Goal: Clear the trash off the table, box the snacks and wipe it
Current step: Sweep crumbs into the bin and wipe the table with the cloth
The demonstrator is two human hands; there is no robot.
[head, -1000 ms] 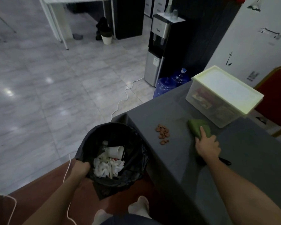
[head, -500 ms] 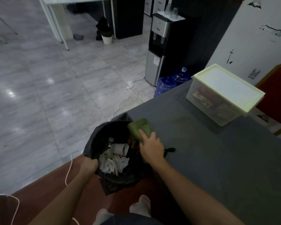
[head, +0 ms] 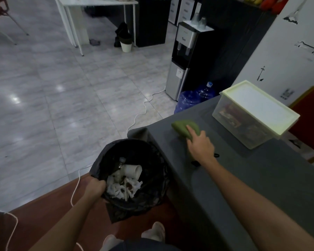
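right hand (head: 200, 146) presses cloth (head: 184, 128) | left hand (head: 95, 187) grips bin liner (head: 152, 180) (rim)

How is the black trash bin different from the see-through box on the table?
The trash bin is round, black and open on top, held beside the table by the left hand. The box is rectangular, see-through, closed with a pale lid, standing on the table. Both have things inside.

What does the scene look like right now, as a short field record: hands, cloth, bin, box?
left hand: grips the bag rim of the trash bin
right hand: presses the green cloth on the grey table
bin contents: paper cup, crumpled tissues
snack box: lidded, on the table, beyond the cloth
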